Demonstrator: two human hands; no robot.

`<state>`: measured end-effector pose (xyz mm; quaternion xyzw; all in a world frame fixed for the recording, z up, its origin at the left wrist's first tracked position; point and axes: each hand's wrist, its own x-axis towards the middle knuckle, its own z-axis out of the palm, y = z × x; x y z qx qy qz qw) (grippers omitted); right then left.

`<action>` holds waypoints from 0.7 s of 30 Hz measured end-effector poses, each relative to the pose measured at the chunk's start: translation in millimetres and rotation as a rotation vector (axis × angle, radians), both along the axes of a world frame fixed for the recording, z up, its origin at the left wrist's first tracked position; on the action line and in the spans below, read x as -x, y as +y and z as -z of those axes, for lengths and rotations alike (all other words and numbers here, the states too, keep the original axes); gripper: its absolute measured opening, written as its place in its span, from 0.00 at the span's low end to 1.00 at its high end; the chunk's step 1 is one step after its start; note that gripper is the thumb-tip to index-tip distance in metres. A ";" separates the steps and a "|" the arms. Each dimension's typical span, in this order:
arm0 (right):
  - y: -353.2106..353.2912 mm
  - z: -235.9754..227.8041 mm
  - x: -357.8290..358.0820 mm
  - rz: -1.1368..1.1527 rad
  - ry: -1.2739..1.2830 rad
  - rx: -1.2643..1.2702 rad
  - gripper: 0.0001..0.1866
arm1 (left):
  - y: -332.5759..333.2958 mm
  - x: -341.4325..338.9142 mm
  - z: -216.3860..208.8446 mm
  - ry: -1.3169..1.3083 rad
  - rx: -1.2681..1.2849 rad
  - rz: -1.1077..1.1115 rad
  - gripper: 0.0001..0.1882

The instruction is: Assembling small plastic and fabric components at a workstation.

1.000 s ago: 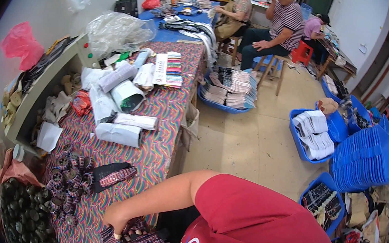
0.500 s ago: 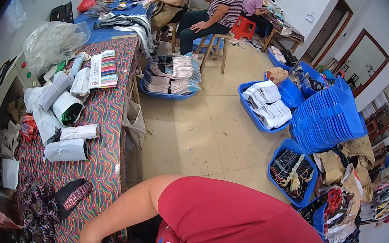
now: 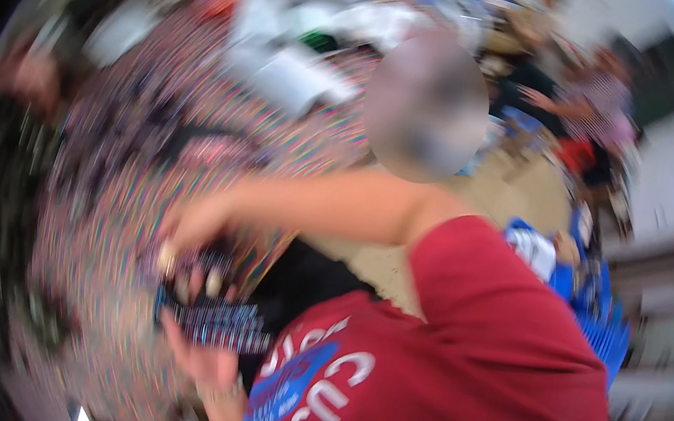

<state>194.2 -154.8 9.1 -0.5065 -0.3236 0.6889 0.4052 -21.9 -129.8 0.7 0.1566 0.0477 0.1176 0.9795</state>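
A dark fabric bundle with light and bluish patterned bands [image 3: 228, 324] is in my left hand [image 3: 207, 359], which comes up from the lower edge with its palm under the bundle and closed on it. Reaching in from the right side, my right hand [image 3: 194, 230] bends down over the bundle's far end. Motion blur smears its fingers, and I cannot tell whether they grip. Beyond the hands, a dark piece with a pink patterned band [image 3: 221, 153] lies on the table, beside a blurred heap of dark patterned pieces [image 3: 113, 130].
A multicoloured wavy-patterned cloth [image 3: 111, 274] covers the table. White wrapped rolls [image 3: 299, 78] lie at its far part, with a red item [image 3: 218, 1] beside them. Seated people [image 3: 595, 95] and a red stool [image 3: 576, 155] are at upper right. Blue baskets [image 3: 602, 331] stand at the right.
The view has swung toward the table, blurring it. Both hands and the bundle now show more fully, left of my red shirt; before, only my right arm and part of its hand showed clearly.
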 end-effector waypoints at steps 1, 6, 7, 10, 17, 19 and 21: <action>1.4 -4.5 -11.8 0.090 -0.202 -0.009 0.26 | 0.5 -3.8 -3.1 0.072 0.039 -0.043 0.30; 58.0 -81.2 -18.8 0.179 -0.483 -0.394 0.24 | 17.2 15.2 -0.2 0.039 0.125 -0.196 0.28; 66.9 -98.5 -14.5 0.093 -0.392 -0.342 0.23 | 18.1 20.7 -0.1 0.058 0.131 -0.240 0.28; 74.0 -60.4 -21.4 -0.067 -0.722 -0.486 0.24 | 16.3 24.0 5.2 0.067 0.181 -0.233 0.31; 71.4 7.5 -23.9 -0.063 -1.299 -0.883 0.26 | 17.4 25.8 11.5 0.012 0.073 -0.216 0.33; 64.4 -5.1 -17.7 0.123 -1.280 -0.813 0.21 | 22.0 24.6 9.5 0.022 0.077 -0.223 0.32; 54.4 -13.4 -19.3 0.208 -1.297 -0.950 0.19 | 26.2 23.1 12.6 -0.023 0.090 -0.207 0.32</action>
